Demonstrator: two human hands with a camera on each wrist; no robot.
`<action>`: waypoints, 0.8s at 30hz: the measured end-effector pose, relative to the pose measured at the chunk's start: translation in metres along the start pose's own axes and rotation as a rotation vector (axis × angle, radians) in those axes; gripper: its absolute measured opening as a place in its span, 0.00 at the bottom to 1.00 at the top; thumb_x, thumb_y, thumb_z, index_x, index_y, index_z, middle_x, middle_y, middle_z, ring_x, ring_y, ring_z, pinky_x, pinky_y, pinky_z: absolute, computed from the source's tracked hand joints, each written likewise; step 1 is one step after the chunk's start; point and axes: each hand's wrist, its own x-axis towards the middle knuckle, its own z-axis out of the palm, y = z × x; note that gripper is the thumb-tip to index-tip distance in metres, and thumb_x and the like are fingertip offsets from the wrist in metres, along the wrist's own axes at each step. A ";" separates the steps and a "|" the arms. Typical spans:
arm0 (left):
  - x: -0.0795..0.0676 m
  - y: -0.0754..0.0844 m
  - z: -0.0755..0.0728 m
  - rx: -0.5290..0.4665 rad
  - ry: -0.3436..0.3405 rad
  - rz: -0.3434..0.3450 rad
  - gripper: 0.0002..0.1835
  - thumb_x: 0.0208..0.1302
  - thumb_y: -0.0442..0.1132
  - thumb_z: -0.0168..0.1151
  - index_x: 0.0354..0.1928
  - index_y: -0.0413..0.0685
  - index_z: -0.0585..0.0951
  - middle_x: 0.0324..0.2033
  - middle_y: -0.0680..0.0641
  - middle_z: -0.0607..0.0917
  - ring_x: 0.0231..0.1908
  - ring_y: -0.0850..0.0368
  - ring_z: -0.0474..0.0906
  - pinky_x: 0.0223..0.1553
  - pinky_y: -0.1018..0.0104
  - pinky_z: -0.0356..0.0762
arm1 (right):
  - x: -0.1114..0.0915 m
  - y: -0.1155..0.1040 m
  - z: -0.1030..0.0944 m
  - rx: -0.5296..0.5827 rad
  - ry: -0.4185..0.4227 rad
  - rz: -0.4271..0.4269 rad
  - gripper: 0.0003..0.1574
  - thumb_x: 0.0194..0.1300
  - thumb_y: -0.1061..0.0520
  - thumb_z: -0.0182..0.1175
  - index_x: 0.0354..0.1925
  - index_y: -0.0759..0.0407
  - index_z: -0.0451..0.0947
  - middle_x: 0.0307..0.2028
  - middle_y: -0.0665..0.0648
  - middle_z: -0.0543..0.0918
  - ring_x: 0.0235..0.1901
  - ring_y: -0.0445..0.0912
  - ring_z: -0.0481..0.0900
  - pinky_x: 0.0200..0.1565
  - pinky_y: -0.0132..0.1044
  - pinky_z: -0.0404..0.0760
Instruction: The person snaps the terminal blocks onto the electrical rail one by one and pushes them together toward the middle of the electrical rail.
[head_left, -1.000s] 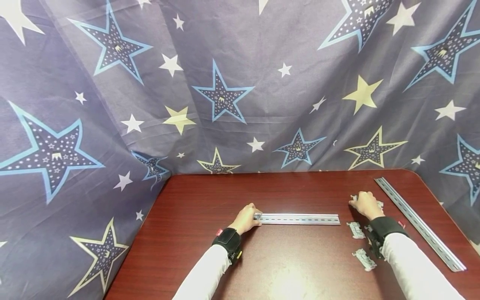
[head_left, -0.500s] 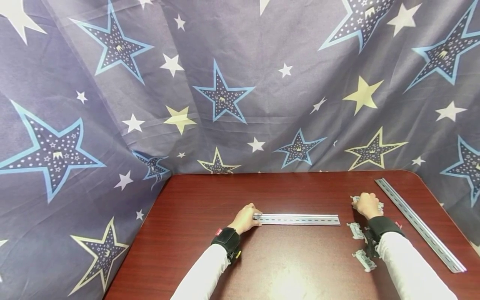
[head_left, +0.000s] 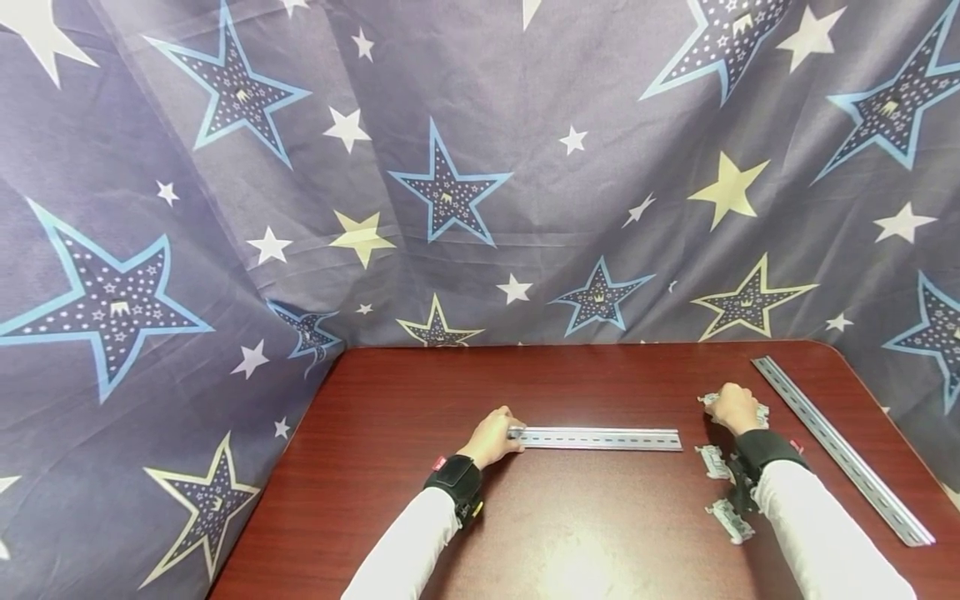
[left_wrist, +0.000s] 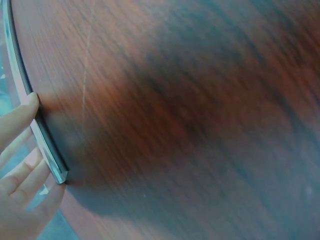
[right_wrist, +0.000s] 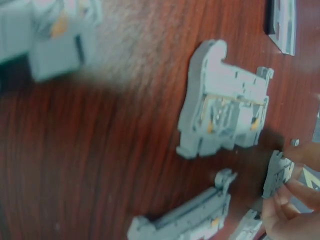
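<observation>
My left hand point(head_left: 492, 437) grips the left end of a slotted metal DIN rail point(head_left: 600, 438) lying crosswise on the table. In the left wrist view, the thumb of my left hand point(left_wrist: 25, 195) lies along one edge of that rail point(left_wrist: 46, 147) and the fingers along the other. Far to the right, my right hand point(head_left: 735, 408) is over the farthest grey terminal blocks. The right wrist view shows its thumb and fingers point(right_wrist: 300, 192) pinching one terminal block point(right_wrist: 276, 173). Another block point(right_wrist: 247, 226) lies close below those fingers.
Nearer the body lie more terminal blocks, one point(head_left: 712, 462) beside the right wrist and one point(head_left: 730, 522) closer to the front. A second, longer DIN rail point(head_left: 840, 450) slants along the right side of the table point(head_left: 420, 383). Star-patterned cloth point(head_left: 480, 275) hangs behind the table.
My right wrist has swung slightly left, while the hand stays at the farthest terminal blocks with only a small shift. The left hand and its rail hold still.
</observation>
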 end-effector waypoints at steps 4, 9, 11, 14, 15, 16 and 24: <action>0.000 0.000 0.002 0.009 -0.006 0.002 0.16 0.40 0.38 0.70 0.35 0.43 0.83 0.29 0.46 0.76 0.31 0.55 0.72 0.34 0.66 0.70 | -0.002 -0.001 0.002 -0.035 0.010 -0.033 0.17 0.43 0.62 0.59 0.23 0.80 0.69 0.27 0.78 0.75 0.33 0.71 0.71 0.37 0.57 0.68; 0.000 0.000 0.001 0.005 -0.007 -0.002 0.16 0.40 0.37 0.70 0.35 0.43 0.83 0.29 0.46 0.76 0.32 0.54 0.72 0.34 0.66 0.70 | -0.003 -0.004 0.002 -0.053 0.025 -0.049 0.24 0.43 0.62 0.60 0.30 0.84 0.64 0.29 0.82 0.72 0.34 0.73 0.71 0.38 0.57 0.67; 0.000 0.001 0.000 0.002 -0.007 -0.006 0.16 0.40 0.37 0.70 0.35 0.43 0.83 0.29 0.46 0.76 0.32 0.54 0.72 0.34 0.65 0.70 | -0.003 -0.006 0.002 -0.051 0.031 -0.059 0.23 0.42 0.63 0.60 0.29 0.84 0.66 0.29 0.82 0.73 0.34 0.72 0.71 0.38 0.57 0.67; 0.000 0.001 0.000 0.004 -0.009 -0.012 0.16 0.40 0.38 0.70 0.36 0.43 0.83 0.29 0.46 0.76 0.32 0.54 0.72 0.34 0.65 0.70 | -0.003 -0.008 0.001 -0.048 0.050 -0.080 0.19 0.42 0.64 0.59 0.26 0.82 0.69 0.29 0.81 0.73 0.34 0.72 0.71 0.38 0.57 0.68; 0.000 0.001 0.000 0.006 -0.009 -0.011 0.16 0.40 0.38 0.70 0.36 0.44 0.83 0.29 0.46 0.76 0.32 0.54 0.72 0.34 0.65 0.70 | -0.003 -0.008 0.001 -0.043 0.058 -0.089 0.16 0.41 0.64 0.59 0.24 0.80 0.70 0.28 0.80 0.74 0.33 0.71 0.71 0.38 0.56 0.69; 0.000 0.001 0.000 0.006 -0.008 -0.012 0.16 0.40 0.38 0.70 0.36 0.44 0.83 0.29 0.46 0.76 0.32 0.54 0.72 0.34 0.65 0.70 | -0.003 -0.008 0.000 -0.034 0.063 -0.097 0.12 0.41 0.65 0.59 0.21 0.78 0.71 0.27 0.78 0.75 0.32 0.70 0.72 0.37 0.56 0.69; 0.000 0.001 0.001 -0.004 -0.001 -0.019 0.16 0.39 0.38 0.70 0.36 0.43 0.83 0.29 0.46 0.76 0.31 0.54 0.72 0.34 0.65 0.71 | 0.000 -0.009 -0.004 0.039 0.033 -0.123 0.15 0.40 0.68 0.54 0.06 0.59 0.64 0.09 0.54 0.71 0.17 0.51 0.71 0.25 0.46 0.71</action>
